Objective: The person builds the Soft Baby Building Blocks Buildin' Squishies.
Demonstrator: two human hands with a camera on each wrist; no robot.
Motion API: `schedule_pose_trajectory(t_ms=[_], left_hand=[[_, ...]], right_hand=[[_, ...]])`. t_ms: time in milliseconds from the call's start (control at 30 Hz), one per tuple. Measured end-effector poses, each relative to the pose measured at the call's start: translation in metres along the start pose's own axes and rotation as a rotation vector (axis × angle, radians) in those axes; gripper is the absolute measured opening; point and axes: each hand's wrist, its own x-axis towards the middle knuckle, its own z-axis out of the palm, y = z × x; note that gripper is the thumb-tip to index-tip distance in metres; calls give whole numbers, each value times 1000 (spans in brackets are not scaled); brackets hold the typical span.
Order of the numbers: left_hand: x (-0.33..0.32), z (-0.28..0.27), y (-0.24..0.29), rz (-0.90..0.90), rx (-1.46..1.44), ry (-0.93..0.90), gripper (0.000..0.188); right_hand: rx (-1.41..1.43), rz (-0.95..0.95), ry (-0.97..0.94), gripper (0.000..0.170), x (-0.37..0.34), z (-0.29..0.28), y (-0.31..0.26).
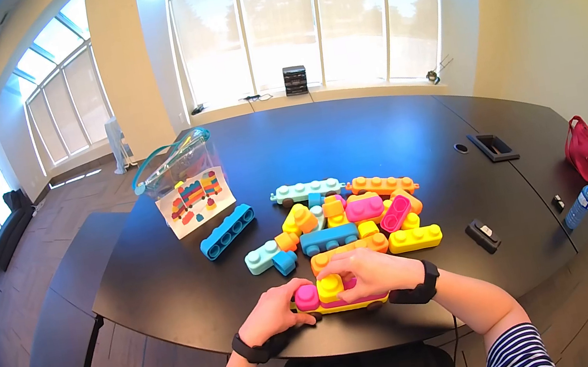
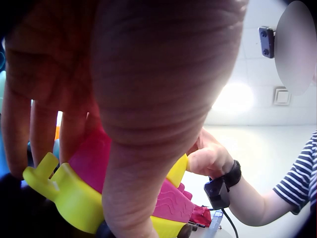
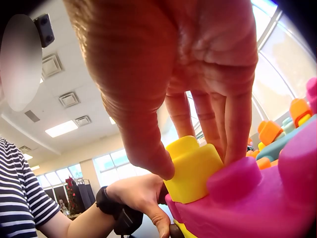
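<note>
Close to the table's front edge stands a yellow wheeled base (image 2: 79, 201) bearing a long pink block (image 3: 247, 210). My left hand (image 1: 277, 312) holds the left end of this stack, thumb on the near side and fingers on the far side. At that end a rounded pink stud (image 1: 306, 296) shows beside the fingers. With thumb and fingers, my right hand (image 1: 377, 271) pinches a small yellow block (image 3: 193, 168), which sits low against the top of the pink block. Part of the base is hidden behind my hands.
Just beyond lie an orange block (image 1: 352, 251), a yellow block (image 1: 416, 238), a blue block (image 1: 329, 239) and several others in a pile. A clear bag (image 1: 185, 163) with a picture card stands back left. Right of the pile lies a black device (image 1: 482, 236).
</note>
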Motion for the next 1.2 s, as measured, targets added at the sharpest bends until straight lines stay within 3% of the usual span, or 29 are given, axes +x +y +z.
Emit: schedule_pose_trajectory(t_ms=[233, 333, 433, 567, 767, 833, 967, 1200], left_hand=[[1, 1, -3, 18, -9, 3, 69], [1, 1, -2, 7, -11, 0, 69], [1, 1, -3, 3, -14, -2, 69], [1, 0, -4, -5, -11, -14, 69], [0, 0, -2, 5, -10, -11, 69], [0, -1, -3, -12, 5, -33, 70], [1, 0, -7, 17, 6, -30, 69], [2, -1, -7, 6, 17, -39, 69]], right_hand=[[-4, -66, -37, 45, 1, -5, 8], [191, 77, -120, 49, -1, -28, 6], [143, 173, 25, 50, 3, -44, 21], [-206, -11, 94, 48, 36, -61, 39], [-415, -22, 52, 40, 131, -50, 62], [-450, -105, 91, 36, 161, -32, 77], [-427, -61, -29, 33, 200, 3, 81], [-324, -35, -243, 51, 221, 27, 79]])
